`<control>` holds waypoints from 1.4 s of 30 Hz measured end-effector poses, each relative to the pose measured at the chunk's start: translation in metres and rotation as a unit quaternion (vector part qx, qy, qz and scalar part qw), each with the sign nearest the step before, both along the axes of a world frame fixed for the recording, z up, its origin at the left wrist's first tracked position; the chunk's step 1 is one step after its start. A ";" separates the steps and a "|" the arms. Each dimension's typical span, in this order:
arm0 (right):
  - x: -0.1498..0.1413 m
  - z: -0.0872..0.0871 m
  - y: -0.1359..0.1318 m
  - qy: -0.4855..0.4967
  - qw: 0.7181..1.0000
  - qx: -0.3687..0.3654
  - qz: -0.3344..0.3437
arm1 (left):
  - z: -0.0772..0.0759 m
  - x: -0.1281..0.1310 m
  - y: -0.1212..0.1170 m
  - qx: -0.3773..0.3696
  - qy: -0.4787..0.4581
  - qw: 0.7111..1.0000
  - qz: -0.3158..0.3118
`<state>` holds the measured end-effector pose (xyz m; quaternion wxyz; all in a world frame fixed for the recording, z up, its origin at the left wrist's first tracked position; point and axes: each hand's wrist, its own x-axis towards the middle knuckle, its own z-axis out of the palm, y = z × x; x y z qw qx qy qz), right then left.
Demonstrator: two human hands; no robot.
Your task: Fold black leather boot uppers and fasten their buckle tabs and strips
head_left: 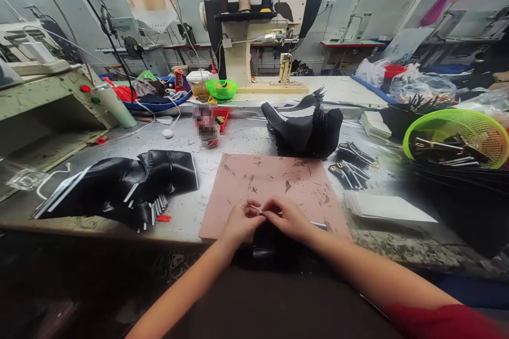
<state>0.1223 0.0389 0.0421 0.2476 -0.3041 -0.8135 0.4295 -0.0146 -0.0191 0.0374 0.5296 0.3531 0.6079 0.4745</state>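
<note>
While the fingertips of the left hand (243, 220) and right hand (289, 218) nearly meet, both pinch the top edge of a black piece (263, 246), which hangs down past the near edge of the pink board (270, 177). A silver tool (318, 224) lies by the board's near right corner, just beside the right wrist. Left of the board, black panels (131, 183) lie near the table's (185, 143) near edge; beyond its far edge sits a black stack (298, 130). To its right are straps (350, 174), white sheets (387, 207) and a green basket (457, 137).
</note>
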 end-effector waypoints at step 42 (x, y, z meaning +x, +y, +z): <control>0.108 -0.016 0.001 0.084 0.977 -0.133 -0.142 | -0.013 -0.013 0.005 -0.105 0.165 0.981 0.004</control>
